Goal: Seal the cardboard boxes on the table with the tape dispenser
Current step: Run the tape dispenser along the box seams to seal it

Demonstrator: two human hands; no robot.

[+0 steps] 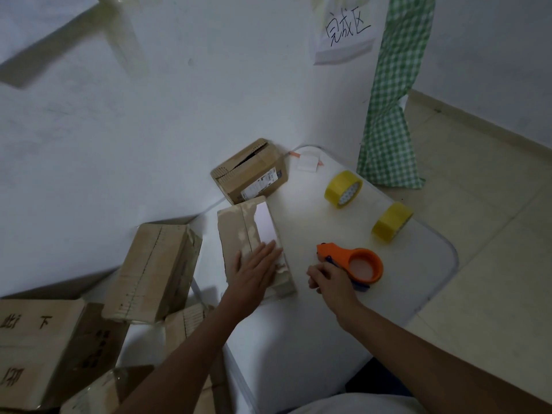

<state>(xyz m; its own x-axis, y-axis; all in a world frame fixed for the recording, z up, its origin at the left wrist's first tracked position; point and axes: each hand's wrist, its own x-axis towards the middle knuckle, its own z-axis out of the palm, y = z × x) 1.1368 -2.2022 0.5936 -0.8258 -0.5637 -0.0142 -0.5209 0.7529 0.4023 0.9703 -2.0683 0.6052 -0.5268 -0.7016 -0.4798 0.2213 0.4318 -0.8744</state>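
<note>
Left hand [254, 271] flat on the box [254, 249], right hand [327, 279] curled on the dispenser [352, 264] beside it: flaps may spring if pressure lifts.

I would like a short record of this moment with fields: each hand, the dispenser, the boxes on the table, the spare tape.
left hand: flat, fingers straight, pressing on top of the near box
right hand: fingers curled at the handle of the dispenser
dispenser: orange, lying on the table, right of the near box
far box: by the wall, top flaps partly open
tape rolls: two yellow, and, at the right side of the table
</note>
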